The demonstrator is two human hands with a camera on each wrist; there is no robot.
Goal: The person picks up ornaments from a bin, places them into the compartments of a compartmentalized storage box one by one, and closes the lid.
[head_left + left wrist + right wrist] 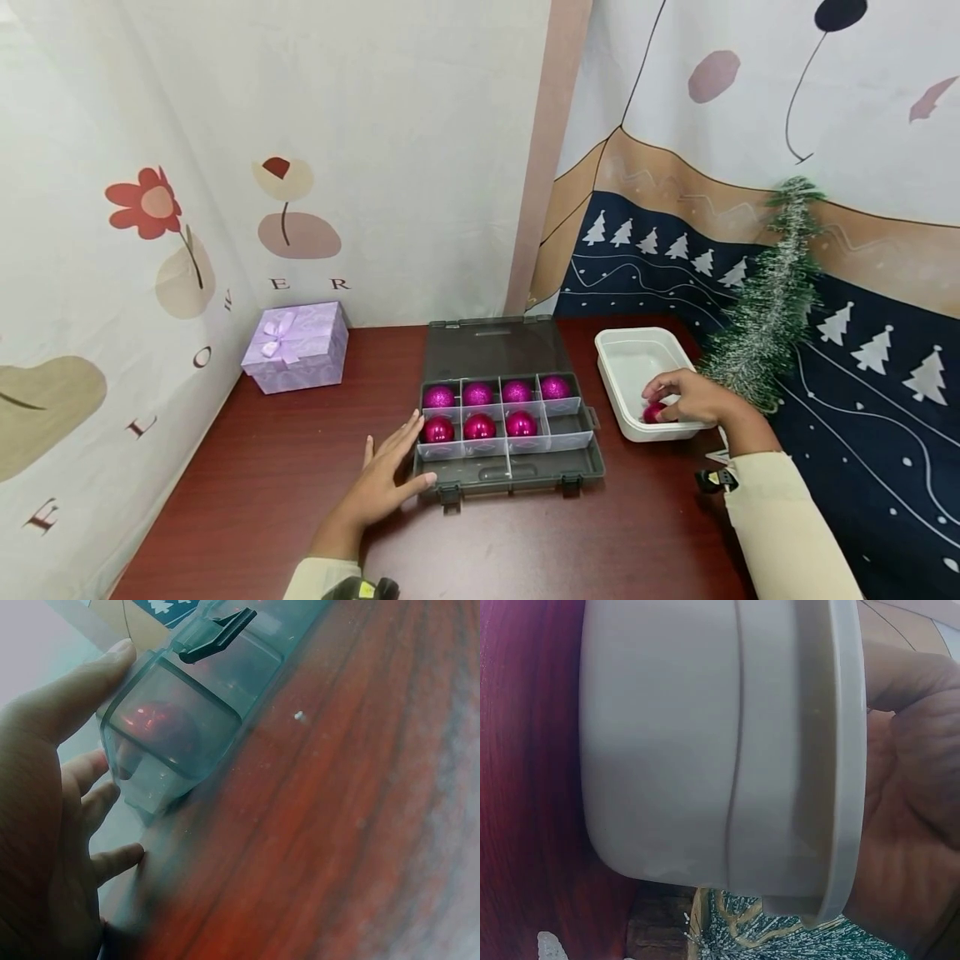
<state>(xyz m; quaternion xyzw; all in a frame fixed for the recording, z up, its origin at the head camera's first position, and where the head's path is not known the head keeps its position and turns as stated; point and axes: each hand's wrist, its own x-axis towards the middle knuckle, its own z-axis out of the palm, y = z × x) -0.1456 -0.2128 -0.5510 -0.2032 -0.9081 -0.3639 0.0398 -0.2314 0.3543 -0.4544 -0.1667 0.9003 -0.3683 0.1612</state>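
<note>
A grey see-through compartment box (555,463) lies on the table with its lid (491,350) folded back. Glittery magenta Christmas baubles (477,393) sit in its back row; three shiny ones (479,427) occupy the left compartments of the row in front. My left hand (384,479) rests at the box's left side, fingers extended and thumb at the front corner, as the left wrist view also shows. Over on the right, my right hand (692,398) reaches into a white tub (618,383), its fingers around a shiny magenta bauble (654,412). The tub wall hides those fingertips in the right wrist view.
A lilac gift box (296,346) with a bow stands at the back left. Behind the tub rises a frosted artificial tree (772,308), close to my right forearm. Printed cloth walls (420,167) border the dark red table (247,492).
</note>
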